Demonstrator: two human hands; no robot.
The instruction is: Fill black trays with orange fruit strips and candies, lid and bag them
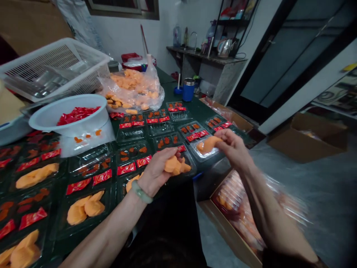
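Observation:
My left hand (154,173) holds a small bunch of soft orange food slices (175,166) above a dark plastic tray (128,190). A pale green bangle (142,191) circles that wrist. My right hand (232,147) pinches one longer orange slice (208,144) between fingers and thumb, over a clear-lidded tray (200,152). Rows of dark trays (86,208) cover the green table, holding orange slices, small dark-orange pieces and red sachets (102,177). Neither hand touches a tray, as far as I can tell.
A white basin (69,115) of red sachets and a white plastic basket (52,70) stand at the left. A plastic bag of orange slices (134,89) lies at the back. Below the table's right edge sits a cardboard box (231,223) of wrapped packs.

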